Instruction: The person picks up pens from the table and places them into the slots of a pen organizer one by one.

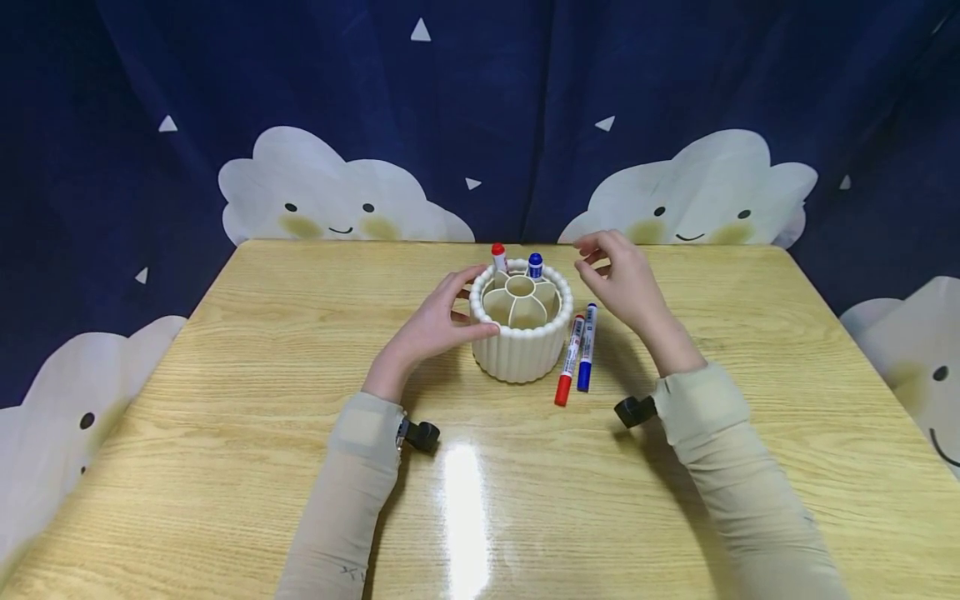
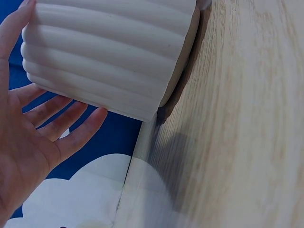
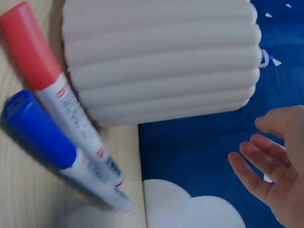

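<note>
A cream ribbed pen holder point(image 1: 517, 354) with a beaded rim and divided compartments stands upright on the table. My left hand point(image 1: 435, 321) holds its left side, thumb at the front of the rim and fingers around the side; the left wrist view shows the fingertips point(image 2: 99, 116) against the ribbed wall. A red-capped marker point(image 1: 499, 257) and a blue-capped marker point(image 1: 535, 267) stand in the back compartments. My right hand point(image 1: 622, 279) hovers right of the holder, fingers loosely bent, holding nothing. Below it lie a red marker point(image 1: 570, 360) and a blue marker point(image 1: 587, 348), side by side.
The wooden table point(image 1: 300, 417) reaches back to a dark blue curtain point(image 1: 510, 100) printed with white clouds and triangles. Each wrist carries a small black camera, the left camera point(image 1: 422, 435) and the right camera point(image 1: 634, 411).
</note>
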Demonstrator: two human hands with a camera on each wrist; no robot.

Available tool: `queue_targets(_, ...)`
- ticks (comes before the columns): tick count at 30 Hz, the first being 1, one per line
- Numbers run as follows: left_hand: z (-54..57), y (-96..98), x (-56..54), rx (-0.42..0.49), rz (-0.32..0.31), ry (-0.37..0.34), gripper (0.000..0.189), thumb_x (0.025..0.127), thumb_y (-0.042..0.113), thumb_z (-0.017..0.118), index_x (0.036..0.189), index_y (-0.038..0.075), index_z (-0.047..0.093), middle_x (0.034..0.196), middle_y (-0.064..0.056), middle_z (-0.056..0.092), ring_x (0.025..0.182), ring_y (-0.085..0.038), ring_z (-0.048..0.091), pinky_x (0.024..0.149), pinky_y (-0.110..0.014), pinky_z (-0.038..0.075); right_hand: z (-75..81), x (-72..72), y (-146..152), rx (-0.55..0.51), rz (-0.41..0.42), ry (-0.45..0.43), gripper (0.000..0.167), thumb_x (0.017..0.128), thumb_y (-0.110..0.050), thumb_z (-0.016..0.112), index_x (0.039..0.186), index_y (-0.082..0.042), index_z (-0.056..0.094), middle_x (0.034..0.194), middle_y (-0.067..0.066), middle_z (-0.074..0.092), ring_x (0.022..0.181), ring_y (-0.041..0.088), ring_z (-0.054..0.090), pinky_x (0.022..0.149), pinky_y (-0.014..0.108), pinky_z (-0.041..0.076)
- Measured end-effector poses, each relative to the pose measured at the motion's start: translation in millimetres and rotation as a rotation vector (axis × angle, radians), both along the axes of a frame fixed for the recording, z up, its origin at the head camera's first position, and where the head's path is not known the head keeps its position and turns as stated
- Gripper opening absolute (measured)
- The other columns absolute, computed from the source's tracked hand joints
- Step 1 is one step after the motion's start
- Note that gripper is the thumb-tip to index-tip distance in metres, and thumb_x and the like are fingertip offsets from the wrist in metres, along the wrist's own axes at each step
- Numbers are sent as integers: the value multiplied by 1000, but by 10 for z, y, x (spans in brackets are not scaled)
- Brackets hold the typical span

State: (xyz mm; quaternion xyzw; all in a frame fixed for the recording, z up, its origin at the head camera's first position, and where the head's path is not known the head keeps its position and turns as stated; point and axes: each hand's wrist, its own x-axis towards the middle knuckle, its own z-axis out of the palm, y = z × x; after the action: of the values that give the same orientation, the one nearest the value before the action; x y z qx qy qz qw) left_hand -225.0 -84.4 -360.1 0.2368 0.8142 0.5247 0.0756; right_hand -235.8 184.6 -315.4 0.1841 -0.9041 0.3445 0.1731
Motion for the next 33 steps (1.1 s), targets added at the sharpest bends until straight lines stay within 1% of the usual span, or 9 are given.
queue_targets(5,-17,-4,2,8,-9,51,84,73,32,76,142,26,28,136,0,36,115,-21,43,88,-37,49,-120,-40,76,45,-22,-60,24,85,-5,55,108,3,57,99,18,57,89,30,60,74,41,54)
queue_targets(8,-30,-7,2,22,-18,76,85,72,34,76,142,25,28,135,-1,36,114,-22,44,87,-37,50,-216,-71,119,69,-33,-125,26,85,-5,55,109,4,56,101,20,58,89,32,60,76,42,53)
queue_targets(12,-24,-12,5,23,-16,71,85,72,35,76,142,24,28,135,-1,36,115,-23,44,86,-36,50,-337,-102,159,113,-46,-211,29,84,-6,55,112,4,54,103,22,57,91,34,59,78,44,51)
queue_targets(17,-21,-10,3,21,-16,67,87,72,36,76,142,20,28,135,-1,36,115,-23,43,87,-36,50,-434,-110,200,160,-69,-301,33,84,-6,54,116,5,51,105,24,54,93,37,58,80,45,50)
queue_targets(19,-21,-11,4,15,-13,66,87,72,37,76,142,21,28,136,-1,36,115,-22,43,87,-36,50,-466,-112,212,183,-83,-337,36,83,-5,54,117,6,50,106,25,53,95,38,57,81,45,50)
queue_targets(23,-2,-12,11,-4,-5,52,86,72,36,76,142,26,28,136,1,35,116,-20,43,87,-33,49,-539,-130,226,233,-110,-401,40,83,-9,56,119,7,48,108,27,53,98,38,53,84,48,46)
queue_targets(26,43,-4,33,-9,-5,31,85,73,31,76,142,26,27,138,1,34,117,-21,42,89,-34,48,-583,-138,236,254,-133,-442,42,83,-12,57,120,7,47,107,26,54,97,36,51,85,48,44)
queue_targets(29,149,2,109,-5,-11,11,83,75,25,75,143,21,26,138,-4,34,118,-23,41,91,-38,47,-613,-150,241,256,-155,-458,44,82,-13,57,119,8,48,105,26,55,94,34,52,84,46,44)
queue_targets(33,270,9,204,-6,-16,5,82,76,21,74,143,14,26,138,-9,34,117,-25,42,92,-41,47,-632,-153,235,247,-170,-481,45,81,-14,59,119,9,48,106,26,57,90,33,53,79,42,46)
